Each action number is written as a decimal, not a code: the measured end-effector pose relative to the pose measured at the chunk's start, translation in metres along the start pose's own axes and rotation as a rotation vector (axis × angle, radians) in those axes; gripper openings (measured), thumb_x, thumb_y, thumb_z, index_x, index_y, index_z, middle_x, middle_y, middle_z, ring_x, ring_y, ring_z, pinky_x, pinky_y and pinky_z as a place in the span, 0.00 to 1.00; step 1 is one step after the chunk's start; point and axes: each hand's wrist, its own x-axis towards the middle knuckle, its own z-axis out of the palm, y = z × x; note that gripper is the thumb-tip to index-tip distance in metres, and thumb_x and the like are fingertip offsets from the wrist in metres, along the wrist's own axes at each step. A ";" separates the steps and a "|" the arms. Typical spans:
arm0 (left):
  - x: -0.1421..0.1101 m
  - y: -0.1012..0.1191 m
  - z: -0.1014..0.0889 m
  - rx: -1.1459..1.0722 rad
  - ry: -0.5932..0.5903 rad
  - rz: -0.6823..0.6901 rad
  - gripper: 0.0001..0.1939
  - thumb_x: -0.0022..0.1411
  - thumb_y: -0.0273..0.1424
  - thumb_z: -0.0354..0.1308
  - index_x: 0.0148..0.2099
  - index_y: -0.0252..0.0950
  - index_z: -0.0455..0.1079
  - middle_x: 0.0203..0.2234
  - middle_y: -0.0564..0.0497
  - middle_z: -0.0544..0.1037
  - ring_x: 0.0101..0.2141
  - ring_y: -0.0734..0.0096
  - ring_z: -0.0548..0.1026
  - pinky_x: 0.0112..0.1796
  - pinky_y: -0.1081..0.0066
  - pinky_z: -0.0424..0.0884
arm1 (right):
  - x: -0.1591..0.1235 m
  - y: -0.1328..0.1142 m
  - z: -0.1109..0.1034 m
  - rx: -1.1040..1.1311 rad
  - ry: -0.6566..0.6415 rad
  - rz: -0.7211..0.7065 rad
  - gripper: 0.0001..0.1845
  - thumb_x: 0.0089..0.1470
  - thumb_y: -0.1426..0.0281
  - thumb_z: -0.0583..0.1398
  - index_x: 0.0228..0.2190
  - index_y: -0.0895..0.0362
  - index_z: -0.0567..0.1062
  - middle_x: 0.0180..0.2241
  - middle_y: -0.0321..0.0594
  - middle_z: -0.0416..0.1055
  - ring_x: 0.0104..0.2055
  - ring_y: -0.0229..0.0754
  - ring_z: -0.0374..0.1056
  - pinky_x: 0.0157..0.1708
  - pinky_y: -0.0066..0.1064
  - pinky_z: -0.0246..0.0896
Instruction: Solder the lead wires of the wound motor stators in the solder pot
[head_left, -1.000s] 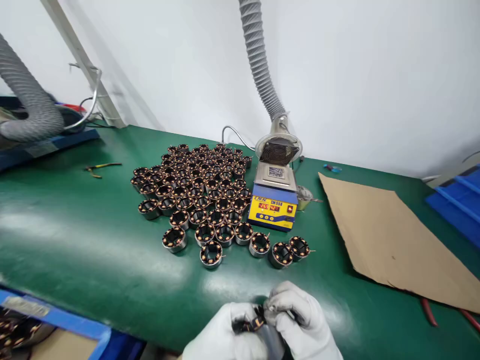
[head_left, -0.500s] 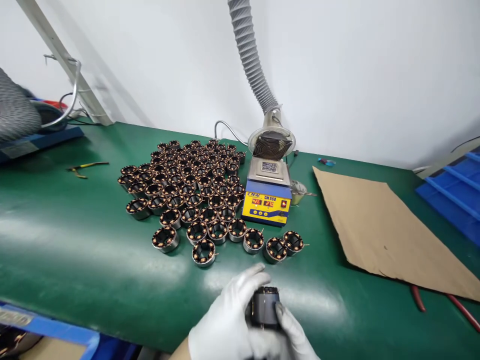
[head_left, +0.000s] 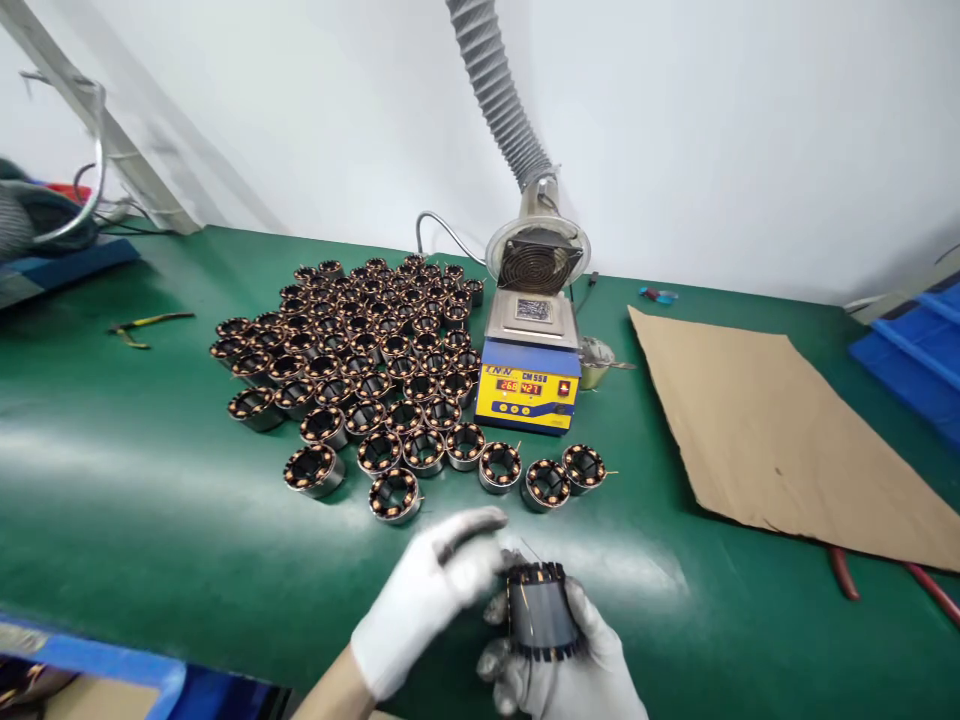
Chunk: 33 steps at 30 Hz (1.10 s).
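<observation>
Low in the middle of the view, my right hand in a white glove is closed around a motor stator. This stator has a dark grey cylindrical side, black toothed rims and a copper wire running down it. My left hand, also gloved, reaches in from the left to the stator's upper rim. Its fingers are bent and drawn together, partly blurred, and a thin wire shows near the fingertips. What they pinch is too small to make out. Beyond my hands, several more stators with copper windings stand on the green table.
Behind them stands a yellow and blue solder pot under an exhaust hose. Cardboard lies on the right, with red handles protruding beneath it. Cutters lie at left; blue crates are on the far right.
The stator has tilted and now rests in my right hand, more fully in sight. My left hand has shifted left, off its side, to the upper rim. The view has moved slightly.
</observation>
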 end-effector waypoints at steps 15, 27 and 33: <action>0.007 0.008 0.019 -0.153 0.180 -0.104 0.11 0.53 0.36 0.54 0.25 0.38 0.72 0.26 0.52 0.78 0.31 0.63 0.75 0.34 0.73 0.70 | -0.001 0.002 0.002 -0.015 -0.052 -0.063 0.22 0.47 0.54 0.63 0.34 0.61 0.79 0.31 0.45 0.77 0.27 0.41 0.72 0.25 0.27 0.62; -0.005 -0.011 0.025 -0.126 -0.114 -0.105 0.20 0.36 0.26 0.67 0.38 0.39 0.76 0.32 0.51 0.77 0.31 0.59 0.74 0.37 0.65 0.72 | -0.002 -0.004 -0.001 0.004 0.102 0.065 0.25 0.41 0.48 0.63 0.36 0.54 0.78 0.30 0.40 0.77 0.32 0.46 0.72 0.33 0.37 0.65; 0.006 -0.005 0.020 -0.334 0.276 -0.071 0.05 0.48 0.29 0.57 0.24 0.37 0.73 0.22 0.52 0.77 0.29 0.66 0.74 0.33 0.74 0.70 | -0.003 -0.001 0.003 0.028 -0.012 0.062 0.27 0.47 0.49 0.60 0.31 0.63 0.78 0.26 0.42 0.75 0.24 0.38 0.71 0.26 0.27 0.61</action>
